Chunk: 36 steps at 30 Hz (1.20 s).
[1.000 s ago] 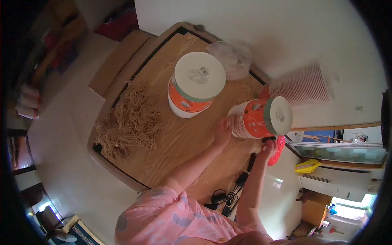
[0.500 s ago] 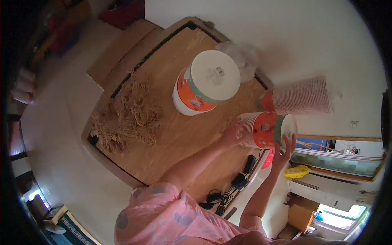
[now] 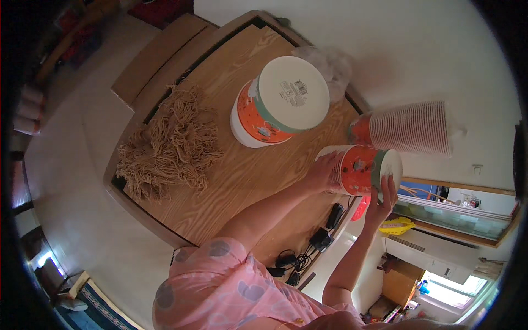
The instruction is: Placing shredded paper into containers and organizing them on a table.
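White wall (image 3: 374, 38): fills the upper right, beyond the far edge of the table.
Wood-grain table (image 3: 247, 192): raised rim around its top, with a dark gap between rim and panel.
Pink top (image 3: 214, 275): worn by the person, patterned with grey shapes.
Cardboard box (image 3: 159, 55): at the table's upper-left side, outside the rim.
Tan cord bundle (image 3: 170, 148): a loose, tangled heap on the left part of the table.
Large paper bucket (image 3: 264, 113): upside down, pale base up, with green and orange bands above a white lower part; it stands between the cord and the held stack.
Wrapped bucket stack (image 3: 410, 129): nested rims in clear film, near the wall, just beyond the held one.
Held bucket stack (image 3: 357, 170): over the table's right side, orange with a green band, base toward the right; whether it touches the tabletop cannot be told.
Left hand (image 3: 324, 171): wrapped around the rim end of the held stack.
Right hand (image 3: 383, 199): clamped on the base end, fingers spread over the pale disc.
Clear plastic bag (image 3: 335, 71): crumpled, behind the large bucket.
Black adapter (image 3: 321, 240): near the table's lower-right edge, beside coiled cables (image 3: 300, 261).
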Available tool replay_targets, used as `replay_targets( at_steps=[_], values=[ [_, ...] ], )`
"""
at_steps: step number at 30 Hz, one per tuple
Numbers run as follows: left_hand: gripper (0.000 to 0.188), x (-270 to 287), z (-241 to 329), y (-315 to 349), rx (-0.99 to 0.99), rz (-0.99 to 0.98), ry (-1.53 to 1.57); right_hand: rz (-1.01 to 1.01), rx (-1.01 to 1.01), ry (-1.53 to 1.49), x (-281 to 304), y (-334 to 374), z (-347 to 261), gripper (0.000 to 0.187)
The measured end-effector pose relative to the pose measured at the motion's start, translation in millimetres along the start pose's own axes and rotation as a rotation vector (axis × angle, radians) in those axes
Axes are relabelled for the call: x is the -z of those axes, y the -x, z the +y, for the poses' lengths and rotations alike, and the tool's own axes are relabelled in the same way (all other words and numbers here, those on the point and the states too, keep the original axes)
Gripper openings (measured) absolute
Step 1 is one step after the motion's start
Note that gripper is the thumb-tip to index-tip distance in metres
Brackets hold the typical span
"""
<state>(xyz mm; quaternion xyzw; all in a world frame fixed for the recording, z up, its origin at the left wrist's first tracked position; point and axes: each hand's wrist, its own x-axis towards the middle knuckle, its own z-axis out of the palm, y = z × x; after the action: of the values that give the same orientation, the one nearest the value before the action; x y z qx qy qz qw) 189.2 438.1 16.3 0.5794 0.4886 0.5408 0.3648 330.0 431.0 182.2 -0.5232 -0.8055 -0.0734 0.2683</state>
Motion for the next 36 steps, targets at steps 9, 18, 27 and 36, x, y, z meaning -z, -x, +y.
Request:
replay_targets(
  at_steps=[9,18,27,36],
  values=[
    [0.096,-4,-3,4,-0.025,0.045,-0.02,0.012,0.001,0.004,-4,-2,1,0.038],
    [0.071,19,8,-11,-0.173,-0.011,0.178,-0.004,-0.044,-0.022,3,2,8,0.042],
    [0.023,2,-19,-25,0.425,0.086,0.301,0.1,-0.101,-0.186,4,4,-3,0.021],
    [0.013,13,-6,-38,0.687,-0.032,0.756,0.071,-0.162,-0.211,10,0,-7,0.015]
  ],
)
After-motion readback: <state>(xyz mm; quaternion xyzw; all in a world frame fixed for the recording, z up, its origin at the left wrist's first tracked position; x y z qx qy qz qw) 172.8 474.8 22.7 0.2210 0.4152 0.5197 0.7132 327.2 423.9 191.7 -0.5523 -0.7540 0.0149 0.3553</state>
